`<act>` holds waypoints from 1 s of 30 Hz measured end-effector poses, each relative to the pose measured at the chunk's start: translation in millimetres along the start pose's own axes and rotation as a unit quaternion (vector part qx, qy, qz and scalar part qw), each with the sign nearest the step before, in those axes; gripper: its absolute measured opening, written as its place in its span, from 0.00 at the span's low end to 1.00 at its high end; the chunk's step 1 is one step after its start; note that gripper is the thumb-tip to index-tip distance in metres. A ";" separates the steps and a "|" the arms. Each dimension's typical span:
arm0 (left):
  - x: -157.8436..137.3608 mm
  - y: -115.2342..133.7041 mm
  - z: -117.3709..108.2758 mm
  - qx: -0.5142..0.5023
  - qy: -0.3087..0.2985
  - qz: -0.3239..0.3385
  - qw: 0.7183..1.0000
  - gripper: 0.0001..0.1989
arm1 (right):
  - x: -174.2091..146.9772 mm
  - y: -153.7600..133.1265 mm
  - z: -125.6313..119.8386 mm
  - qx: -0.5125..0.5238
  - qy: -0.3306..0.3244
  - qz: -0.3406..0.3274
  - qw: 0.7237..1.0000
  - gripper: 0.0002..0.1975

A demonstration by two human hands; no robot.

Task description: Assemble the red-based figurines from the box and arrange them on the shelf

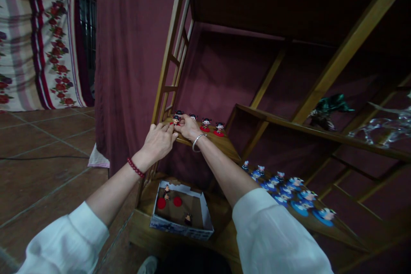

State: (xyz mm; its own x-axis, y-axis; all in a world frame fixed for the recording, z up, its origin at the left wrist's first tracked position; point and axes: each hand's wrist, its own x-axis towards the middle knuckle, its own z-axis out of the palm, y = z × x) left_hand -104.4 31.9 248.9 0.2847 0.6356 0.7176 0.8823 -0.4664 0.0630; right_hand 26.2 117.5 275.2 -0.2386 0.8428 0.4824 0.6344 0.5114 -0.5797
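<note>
On a small wooden shelf [228, 147], a black-haired figurine [176, 120] on a red base stands between my two hands. My right hand [189, 128], with a silver bracelet at the wrist, pinches it from the right. From the left, my left hand [159, 142], wearing a red bead bracelet, has its fingers closed at the figurine's base. Alongside are similar figurines, one behind [179, 113] and others to the right, including a dark-haired figurine [206, 124] and an end figurine [219, 128]. My fingers partly cover the held one.
Below, an open cardboard box [207, 214] holds loose figurines and red discs [177, 201]. Several blue-based figurines [300, 207] fill a lower shelf to the right. A clear glass ornament [382, 130] and a dark green ornament [330, 109] sit higher. A slatted wooden side frame [170, 58] rises at left.
</note>
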 end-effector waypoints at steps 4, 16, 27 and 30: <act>1.2 1.5 -1.0 0.037 0.002 0.011 0.999 0.20 | -1.8 -5.0 -1.5 -0.055 -0.006 0.019 0.998 0.20; 6.9 0.0 0.1 0.059 -0.010 0.030 0.998 0.19 | 0.7 -3.2 -0.5 -0.057 -0.004 0.031 0.998 0.20; 8.0 3.5 0.7 0.044 -0.013 0.011 0.999 0.20 | 4.7 5.7 3.5 -0.022 0.004 0.025 0.999 0.19; 7.8 3.8 0.9 0.044 -0.016 0.008 0.999 0.21 | 4.4 6.1 3.6 -0.010 0.000 0.026 1.000 0.18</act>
State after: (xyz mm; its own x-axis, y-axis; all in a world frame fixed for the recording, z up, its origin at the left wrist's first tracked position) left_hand -98.5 35.6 254.2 0.3098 0.6488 0.6951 0.9065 -0.4221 -0.0100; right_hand 26.4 124.9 271.5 -0.2046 0.8682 0.4520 0.6601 0.4634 -0.5912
